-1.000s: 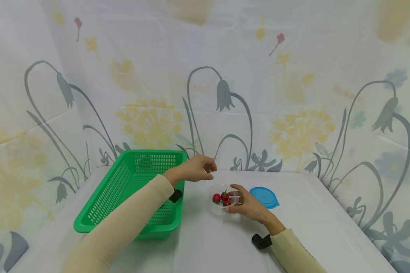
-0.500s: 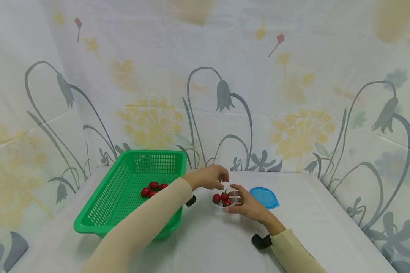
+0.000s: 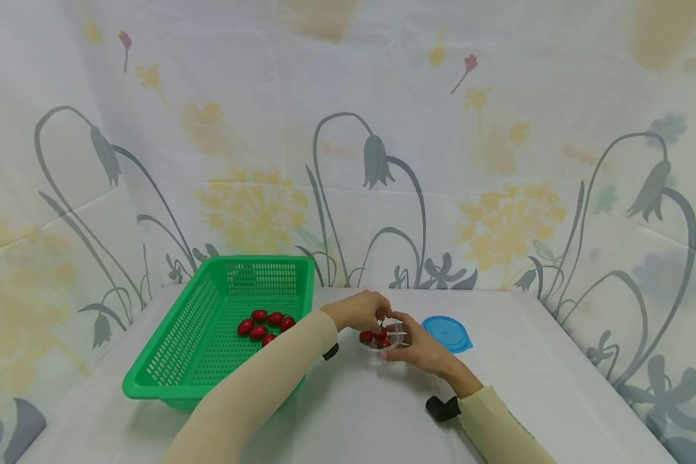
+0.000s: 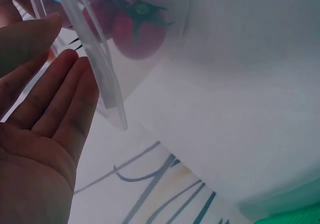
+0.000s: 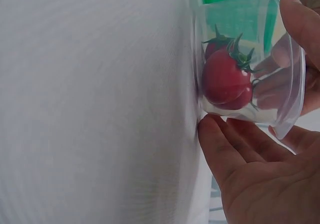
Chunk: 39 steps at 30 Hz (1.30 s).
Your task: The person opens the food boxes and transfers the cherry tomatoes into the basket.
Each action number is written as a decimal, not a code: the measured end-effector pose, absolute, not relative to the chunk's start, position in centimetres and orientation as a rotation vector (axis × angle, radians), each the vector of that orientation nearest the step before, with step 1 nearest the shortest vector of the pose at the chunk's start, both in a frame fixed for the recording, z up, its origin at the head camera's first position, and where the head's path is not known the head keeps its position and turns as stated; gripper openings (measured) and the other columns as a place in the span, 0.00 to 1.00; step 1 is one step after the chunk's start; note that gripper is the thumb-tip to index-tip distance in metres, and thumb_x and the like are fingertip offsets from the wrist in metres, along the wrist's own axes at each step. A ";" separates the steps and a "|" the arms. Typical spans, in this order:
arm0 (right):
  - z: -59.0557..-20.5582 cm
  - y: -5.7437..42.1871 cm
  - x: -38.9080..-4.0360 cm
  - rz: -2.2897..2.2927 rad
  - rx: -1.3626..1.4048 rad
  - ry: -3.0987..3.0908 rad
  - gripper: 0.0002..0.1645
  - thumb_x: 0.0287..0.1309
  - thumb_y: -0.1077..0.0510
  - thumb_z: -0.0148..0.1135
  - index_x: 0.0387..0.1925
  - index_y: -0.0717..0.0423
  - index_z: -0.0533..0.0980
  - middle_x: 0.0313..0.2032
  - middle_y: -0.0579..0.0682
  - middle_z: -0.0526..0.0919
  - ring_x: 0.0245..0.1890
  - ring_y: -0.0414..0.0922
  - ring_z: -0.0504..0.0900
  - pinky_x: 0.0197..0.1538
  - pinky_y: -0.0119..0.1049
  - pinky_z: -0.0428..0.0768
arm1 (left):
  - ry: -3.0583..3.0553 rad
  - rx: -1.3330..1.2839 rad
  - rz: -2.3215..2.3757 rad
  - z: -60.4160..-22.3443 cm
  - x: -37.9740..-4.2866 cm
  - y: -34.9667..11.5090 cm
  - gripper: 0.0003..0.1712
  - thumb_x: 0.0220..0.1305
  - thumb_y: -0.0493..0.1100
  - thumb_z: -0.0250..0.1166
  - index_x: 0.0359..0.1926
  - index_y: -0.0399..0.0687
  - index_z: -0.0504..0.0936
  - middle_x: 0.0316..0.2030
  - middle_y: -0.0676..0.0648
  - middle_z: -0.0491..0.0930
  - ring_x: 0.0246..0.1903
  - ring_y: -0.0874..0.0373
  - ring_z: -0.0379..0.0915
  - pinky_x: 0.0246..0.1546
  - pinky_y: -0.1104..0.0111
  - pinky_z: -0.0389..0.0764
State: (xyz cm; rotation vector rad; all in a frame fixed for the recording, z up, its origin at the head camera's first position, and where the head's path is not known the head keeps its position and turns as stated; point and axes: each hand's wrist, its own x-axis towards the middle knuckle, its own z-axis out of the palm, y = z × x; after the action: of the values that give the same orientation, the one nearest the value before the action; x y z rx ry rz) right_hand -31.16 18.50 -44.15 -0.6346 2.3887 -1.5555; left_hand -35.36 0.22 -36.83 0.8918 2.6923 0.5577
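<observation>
My right hand (image 3: 422, 348) holds a small clear plastic container (image 5: 272, 103) from its right side, with thumb and fingers around the wall. Inside lie a few red cherry tomatoes (image 5: 225, 81) with green stems, also seen through the wall in the left wrist view. My left hand (image 3: 361, 310) reaches over the open top from the left. Its fingers (image 4: 70, 103) are loosely extended at the rim. In the right wrist view, its thumb is at the rim and its other fingers dip inside, close to the tomatoes. Nothing shows between the left thumb and fingers.
A green plastic basket (image 3: 151, 380) stands to the left, with several red tomatoes (image 3: 259, 330) on its floor, partly behind my left sleeve. A blue lid (image 3: 448, 334) lies right of the container on the white-covered table (image 3: 377, 419). A patterned cloth (image 3: 348, 161) hangs behind.
My left hand has moved right and down, from beside the basket to the container's opening. Its sleeve has uncovered tomatoes in the basket. My right hand keeps its hold on the container.
</observation>
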 end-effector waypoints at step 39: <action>-41.9 18.2 -29.6 -1.540 -0.633 2.375 0.48 0.53 0.57 0.70 0.70 0.55 0.54 0.60 0.62 0.66 0.57 0.59 0.73 0.57 0.51 0.73 | 2.685 0.824 0.330 -38.7 -34.7 1.7 0.09 0.54 0.32 0.69 0.35 0.50 0.84 0.29 0.54 0.77 0.32 0.60 0.71 0.34 0.71 0.77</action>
State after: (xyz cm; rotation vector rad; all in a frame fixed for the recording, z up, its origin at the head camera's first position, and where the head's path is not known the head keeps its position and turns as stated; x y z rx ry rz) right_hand -29.57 18.20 -41.91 -0.6335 2.3754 -1.5401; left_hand -34.74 1.65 -38.69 0.8241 2.6846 0.3299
